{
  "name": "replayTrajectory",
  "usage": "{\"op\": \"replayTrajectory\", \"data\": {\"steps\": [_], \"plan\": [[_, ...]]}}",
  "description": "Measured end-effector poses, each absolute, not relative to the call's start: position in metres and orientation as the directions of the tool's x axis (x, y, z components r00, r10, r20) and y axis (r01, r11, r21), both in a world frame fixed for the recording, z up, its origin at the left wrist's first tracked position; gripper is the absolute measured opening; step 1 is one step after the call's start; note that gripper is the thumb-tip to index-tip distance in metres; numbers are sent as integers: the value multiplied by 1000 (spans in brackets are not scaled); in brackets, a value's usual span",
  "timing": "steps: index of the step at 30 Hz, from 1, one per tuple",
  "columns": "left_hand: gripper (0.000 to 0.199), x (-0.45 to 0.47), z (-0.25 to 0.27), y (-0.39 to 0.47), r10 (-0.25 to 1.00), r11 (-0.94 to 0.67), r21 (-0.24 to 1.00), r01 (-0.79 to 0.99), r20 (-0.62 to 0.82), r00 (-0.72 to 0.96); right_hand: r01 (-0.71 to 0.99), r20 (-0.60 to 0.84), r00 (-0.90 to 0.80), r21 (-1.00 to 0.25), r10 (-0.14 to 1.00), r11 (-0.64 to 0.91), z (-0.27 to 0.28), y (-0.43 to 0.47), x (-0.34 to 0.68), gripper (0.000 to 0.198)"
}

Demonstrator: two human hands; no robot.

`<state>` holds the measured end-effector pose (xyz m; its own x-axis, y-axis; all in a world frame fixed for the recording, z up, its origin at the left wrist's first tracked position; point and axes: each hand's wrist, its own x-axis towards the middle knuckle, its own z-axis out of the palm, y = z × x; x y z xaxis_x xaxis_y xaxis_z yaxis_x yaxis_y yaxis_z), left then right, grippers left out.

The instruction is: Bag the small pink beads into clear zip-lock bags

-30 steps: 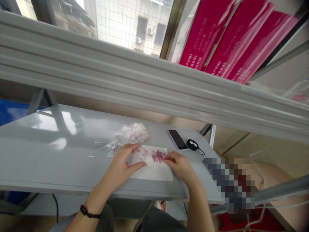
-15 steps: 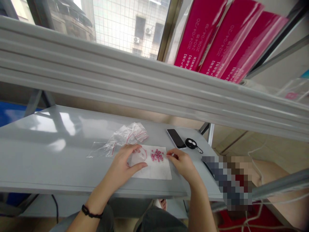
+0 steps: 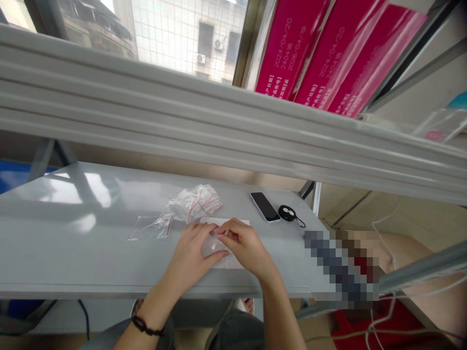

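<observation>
Together, left hand (image 3: 191,250) and right hand (image 3: 245,245) grip a small clear bag (image 3: 212,244) (over white paper (image 3: 230,263)).

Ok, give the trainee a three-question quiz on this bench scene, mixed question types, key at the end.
1. True or false: the phone lies face up beside a black key fob.
2. Which hand holds the small clear bag open? A) left hand B) right hand C) neither
3. Fill in: the pile of spare bags lies on the ___ side of the white sheet.

Key: 1 true. 2 A, with the right hand's fingertips brought to the bag's mouth. 3 left, toward the far edge of the table.
</observation>
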<state>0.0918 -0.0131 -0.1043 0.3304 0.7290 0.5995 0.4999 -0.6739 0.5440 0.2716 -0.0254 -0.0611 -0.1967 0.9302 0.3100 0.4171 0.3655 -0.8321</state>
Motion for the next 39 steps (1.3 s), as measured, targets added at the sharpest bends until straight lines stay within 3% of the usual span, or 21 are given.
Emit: {"op": "replayTrajectory", "data": {"steps": [13,18,21,23,26,28,34,39], "plan": [[40,92,-104,-10,704,-690,501,522,633,323,401,276,-256,-842,927,361,-56,-31,264,17],[39,88,-103,-8,751,-653,606,455,598,281,351,256,-255,-874,932,336,-50,-33,275,21],[41,86,-100,-9,842,-540,785,304,502,200,407,257,-138,-866,956,292,-54,-31,298,24],[43,86,-97,-11,897,-429,902,60,416,150,496,244,-51,-836,968,236,-63,-27,314,25],[47,87,-91,-14,940,-258,911,-322,314,135,609,243,-44,-762,969,219,-76,-22,332,23],[48,86,-86,-15,959,-180,870,-458,260,116,662,233,-70,-717,970,220,-82,-20,338,19],[42,76,-73,-14,993,-76,842,-534,111,33,742,205,-129,-629,970,232,-82,-25,340,17],[33,76,-82,-10,975,-148,873,-464,207,77,765,212,-114,-605,971,222,-85,-25,338,20]]}}
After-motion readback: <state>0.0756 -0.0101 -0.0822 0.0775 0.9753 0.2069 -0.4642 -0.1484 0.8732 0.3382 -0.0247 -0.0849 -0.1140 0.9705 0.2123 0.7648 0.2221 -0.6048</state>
